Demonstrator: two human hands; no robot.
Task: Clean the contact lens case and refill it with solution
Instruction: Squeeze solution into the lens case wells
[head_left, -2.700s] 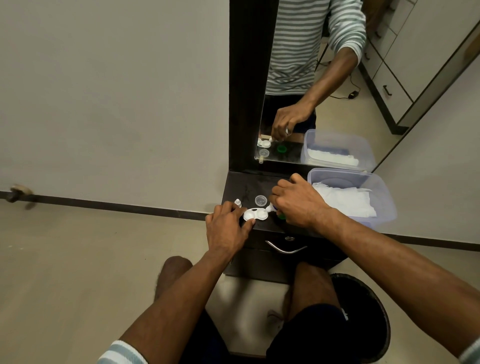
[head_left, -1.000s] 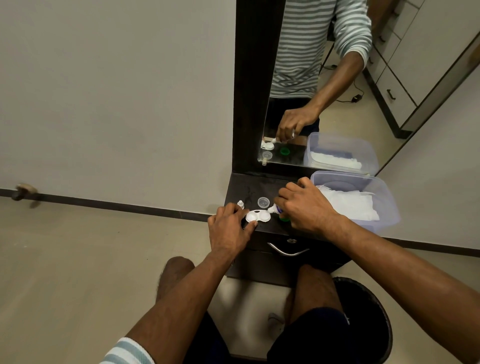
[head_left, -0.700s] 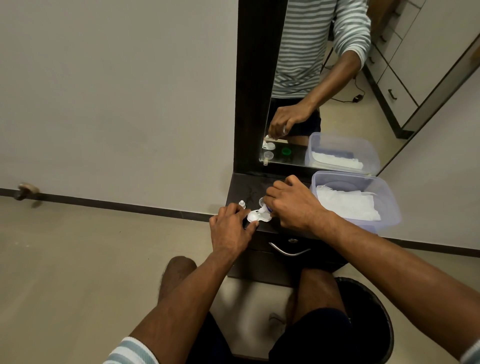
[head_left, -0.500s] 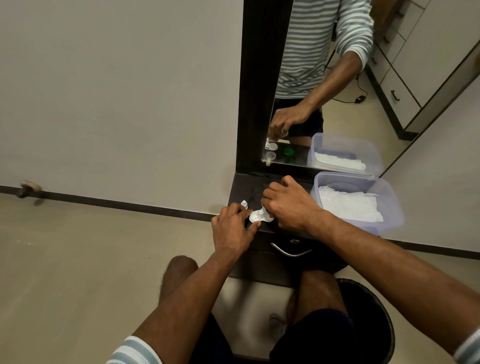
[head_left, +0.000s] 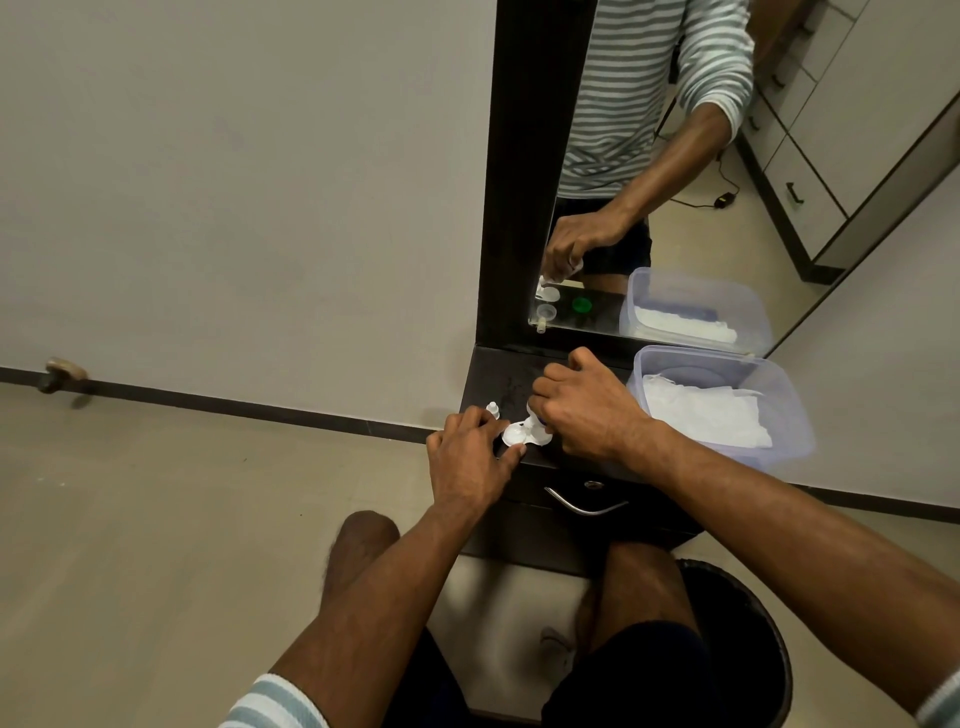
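Observation:
The white contact lens case (head_left: 519, 436) lies near the front left edge of the dark dresser top (head_left: 498, 374). My left hand (head_left: 470, 460) pinches its left end with fingertips and holds it steady. My right hand (head_left: 587, 410) is closed around a small solution bottle (head_left: 533, 417), mostly hidden in the fist. The bottle's white nozzle tilts down and left, right above the case's left well. A small white cap (head_left: 493, 409) stands just behind my left fingers.
A clear plastic tub (head_left: 784, 400) holding white tissues (head_left: 701, 415) sits at the dresser's right. A mirror (head_left: 623, 156) rises behind; its reflection shows a green lid (head_left: 582, 305) and a clear lid. A drawer handle (head_left: 584, 506) is below the top, and my knees sit under it.
My right hand has moved left with the bottle, from the case's right side to over its left well, covering the clear lid. My left hand has stayed on the case.

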